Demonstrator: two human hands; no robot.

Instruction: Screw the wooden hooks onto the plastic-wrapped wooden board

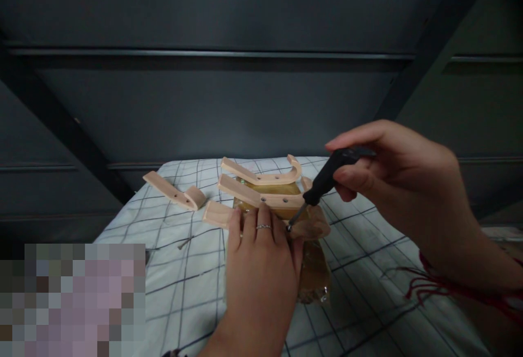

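Screwdriver [327, 180] with a black handle sits in the right hand [392, 182], fingers curled tight round the handle and the thumb laid along the top. It's tilted: the handle is up over the right side of the yellowish plastic bag [314, 275], and the metal tip points down to the far end of that bag, right next to the left hand's fingertips [281, 226].

The left hand [261, 270] isn't gripping anything. It lies flat, palm down, on top of the bag, fingers spread and pressing on a pale wooden piece [214, 213] that sticks out past the bag's left edge. There's a thin ring [263, 227] on one finger.

Just beyond the bag's far end lie two J-shaped wooden hooks [261, 178], one behind the other, the nearer one showing small holes. Another wooden hook [174, 191] sits well left of the bag, on its own. A loose screw [184, 243] lies left of the bag too, closer in.

Everything's on a white checked cloth [188, 297] under the bag. Can't tell if the tip is actually seated in a screw, too small and dark.
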